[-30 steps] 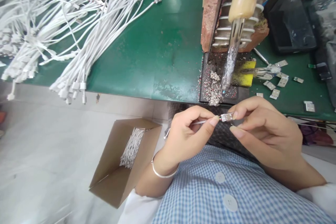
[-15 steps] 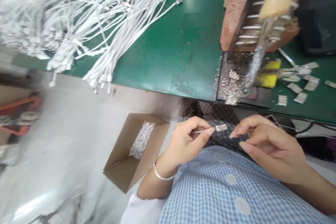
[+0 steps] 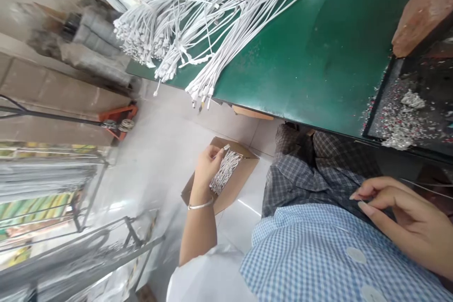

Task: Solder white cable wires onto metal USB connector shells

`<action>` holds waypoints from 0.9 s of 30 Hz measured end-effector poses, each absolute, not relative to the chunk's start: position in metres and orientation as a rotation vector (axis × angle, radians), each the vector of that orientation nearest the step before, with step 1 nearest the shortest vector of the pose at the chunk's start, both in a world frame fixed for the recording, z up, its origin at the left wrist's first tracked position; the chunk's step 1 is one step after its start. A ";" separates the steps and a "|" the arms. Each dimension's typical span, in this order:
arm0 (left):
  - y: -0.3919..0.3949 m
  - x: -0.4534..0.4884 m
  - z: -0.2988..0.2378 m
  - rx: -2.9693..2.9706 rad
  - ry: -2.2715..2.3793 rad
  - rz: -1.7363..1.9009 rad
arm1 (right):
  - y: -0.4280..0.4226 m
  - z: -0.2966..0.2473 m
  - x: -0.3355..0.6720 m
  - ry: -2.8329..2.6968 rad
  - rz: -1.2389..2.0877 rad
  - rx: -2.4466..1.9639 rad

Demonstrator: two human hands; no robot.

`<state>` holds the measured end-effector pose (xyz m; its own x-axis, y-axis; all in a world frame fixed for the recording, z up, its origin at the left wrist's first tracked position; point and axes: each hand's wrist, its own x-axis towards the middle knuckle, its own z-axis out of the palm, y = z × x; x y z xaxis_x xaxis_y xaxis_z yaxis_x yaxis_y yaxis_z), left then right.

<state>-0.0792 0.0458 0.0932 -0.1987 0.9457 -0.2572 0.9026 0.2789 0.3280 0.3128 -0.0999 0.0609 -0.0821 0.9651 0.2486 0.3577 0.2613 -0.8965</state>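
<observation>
Left hand (image 3: 208, 166) – reached down over the floor, fingers closed in a pinch on one short white cable (image 3: 220, 155). The cable's metal plug shell (image 3: 226, 147) sticks out just past the fingertips. A silver bangle (image 3: 200, 205) sits on the wrist.

Directly under the hand is an open cardboard box (image 3: 236, 189) on the floor tiles. A packed bundle of like cables (image 3: 223, 175) lies inside, and the held cable is just above it, near the box's far rim.

Right hand (image 3: 406, 219) – resting by the lap at the hem of the checked shirt, fingers loosely curled, thumb and forefinger tips close together. The view is too poor to tell whether anything sits between them; a thin wire runs past just above the hand.

Handling, judged: the cable is very light and limp, and it will droop from any single grip. The plug shell is the only stiff part, small and smooth, so it could slip. Best hold is on the cord right behind the shell, as now.

Outward: green bench top (image 3: 300, 61), with tied cable bundles (image 3: 219, 33) whose ends overhang its near edge. At right is a black tray of solder scrap (image 3: 403, 120), and beyond it a brick (image 3: 424, 9).
</observation>
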 end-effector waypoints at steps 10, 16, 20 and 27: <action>0.054 -0.093 0.071 1.828 2.236 0.308 | -0.108 0.055 0.305 -1.672 0.830 -1.351; 0.072 -0.039 0.110 2.206 1.964 0.790 | -0.107 0.040 0.293 -1.739 0.817 -1.254; 0.112 0.001 0.132 2.396 1.767 0.903 | -0.110 0.031 0.283 -1.723 0.874 -1.281; 0.203 0.032 0.147 2.414 2.020 0.713 | -0.124 -0.006 0.279 -1.672 0.984 -1.306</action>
<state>0.0321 0.2030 0.1471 0.1204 0.9156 0.3836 0.9536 -0.2140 0.2116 0.2791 -0.1237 -0.0064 -0.1662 0.9792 0.1162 0.3742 0.1717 -0.9113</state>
